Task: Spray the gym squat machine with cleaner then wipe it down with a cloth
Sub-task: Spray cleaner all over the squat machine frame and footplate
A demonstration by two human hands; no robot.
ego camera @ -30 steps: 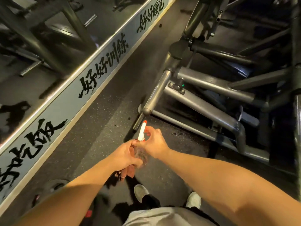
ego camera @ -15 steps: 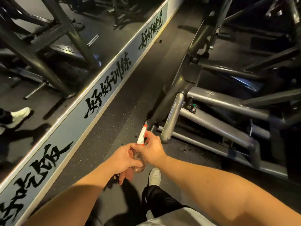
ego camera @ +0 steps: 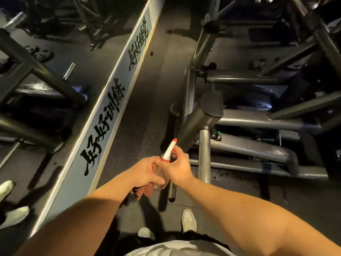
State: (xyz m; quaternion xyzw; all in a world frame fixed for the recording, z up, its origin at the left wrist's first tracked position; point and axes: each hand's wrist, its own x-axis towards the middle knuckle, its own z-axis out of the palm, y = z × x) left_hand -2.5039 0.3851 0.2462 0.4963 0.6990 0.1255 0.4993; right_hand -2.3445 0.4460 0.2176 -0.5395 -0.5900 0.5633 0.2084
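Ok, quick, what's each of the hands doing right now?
Left hand: grips the clear plastic spray bottle and a reddish-brown cloth under it.
Right hand: grips the bottle's white-and-orange spray head.

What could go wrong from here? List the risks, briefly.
The left hand grips both the spray bottle and the cloth, so either could slip. The right hand works beside a jutting steel bar and might knock it. Spray may miss the narrow machine frame and wet the floor by the shoes.
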